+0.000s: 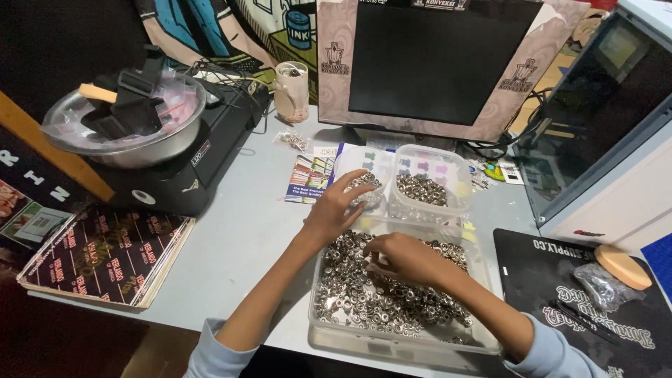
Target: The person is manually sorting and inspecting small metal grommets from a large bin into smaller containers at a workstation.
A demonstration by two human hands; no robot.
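A large clear plastic tub (329, 334) near the table's front edge is full of small silver metal rings (364, 297). My right hand (400, 257) rests on the pile with fingers curled into the rings. My left hand (338, 204) reaches past the tub, fingertips over a small clear container (369, 162) that holds a few rings. Beside it on the right, a second small clear container (428, 183) holds more of the same rings.
A dark monitor (437, 63) stands behind the containers. At the left, a metal bowl (122, 122) sits on a black machine (199, 157), with a stack of dark printed boards (105, 252) in front. A black mat (560, 280) lies at the right, a cup (292, 91) at the back.
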